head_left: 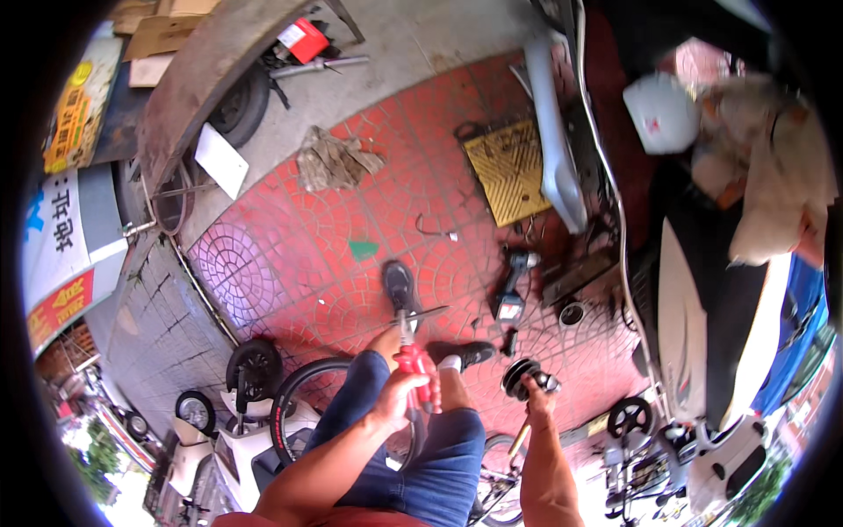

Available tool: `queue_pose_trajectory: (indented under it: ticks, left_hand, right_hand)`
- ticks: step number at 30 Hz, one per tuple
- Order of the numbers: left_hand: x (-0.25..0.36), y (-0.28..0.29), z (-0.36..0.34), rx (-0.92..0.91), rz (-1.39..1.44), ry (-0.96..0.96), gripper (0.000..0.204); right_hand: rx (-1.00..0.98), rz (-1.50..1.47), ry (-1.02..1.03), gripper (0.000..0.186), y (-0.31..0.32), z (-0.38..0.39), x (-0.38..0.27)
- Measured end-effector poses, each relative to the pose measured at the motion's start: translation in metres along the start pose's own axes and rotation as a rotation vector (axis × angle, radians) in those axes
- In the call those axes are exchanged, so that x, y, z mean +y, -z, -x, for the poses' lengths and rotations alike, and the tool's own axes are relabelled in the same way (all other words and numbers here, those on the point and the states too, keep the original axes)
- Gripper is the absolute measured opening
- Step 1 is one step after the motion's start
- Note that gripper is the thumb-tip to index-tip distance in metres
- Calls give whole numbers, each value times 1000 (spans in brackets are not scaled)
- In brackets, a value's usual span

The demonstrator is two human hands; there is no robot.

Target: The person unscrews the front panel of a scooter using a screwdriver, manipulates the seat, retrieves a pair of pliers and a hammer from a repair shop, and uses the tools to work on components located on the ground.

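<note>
My left hand (399,401) is closed round the red handles of a pair of pliers (414,362), held in front of my knees with the jaws pointing away from me. A thin dark strip (431,313) crosses at the jaws; whether they grip it is too small to tell. Further right, my right hand (539,397) grasps a dark round metal part (520,378) with stacked discs and a shiny end. Its fingers wrap the part and hide some of it. Near that wrist, a thin yellowish rod (519,439) slants down; I cannot tell whether the hand touches it.
On the red paving lie a cordless drill (512,290), a yellow ribbed plate (507,171), a crumpled rag (335,160) and a short metal tube (572,314). A long grey panel (553,132) leans beyond the plate. A bicycle wheel (283,413) stands by my left leg.
</note>
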State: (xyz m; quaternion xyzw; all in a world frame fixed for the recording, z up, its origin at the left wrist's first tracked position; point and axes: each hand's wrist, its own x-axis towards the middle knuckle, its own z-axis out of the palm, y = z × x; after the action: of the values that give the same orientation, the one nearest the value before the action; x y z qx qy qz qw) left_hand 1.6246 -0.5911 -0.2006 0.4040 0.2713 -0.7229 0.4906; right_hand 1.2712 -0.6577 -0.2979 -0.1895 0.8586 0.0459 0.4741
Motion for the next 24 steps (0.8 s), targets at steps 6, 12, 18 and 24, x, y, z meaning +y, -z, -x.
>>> queue_pose_trajectory:
  ticks: [6, 12, 18, 24]
  left_hand:
    - [186, -4, 24, 386, -304, -355, 22]
    - [429, -43, 34, 601, -745, -675, 31]
    - [627, -59, 22, 921, -1114, -876, 38]
    - [803, -46, -46, 1391, -1571, -925, 58]
  right_hand:
    - [94, 150, 76, 46, -26, 95, -133]
    - [40, 238, 517, 71, -84, 91, -270]
    - [51, 415, 467, 100, -187, 95, -417]
    - [128, 572, 374, 117, -295, 66, -513]
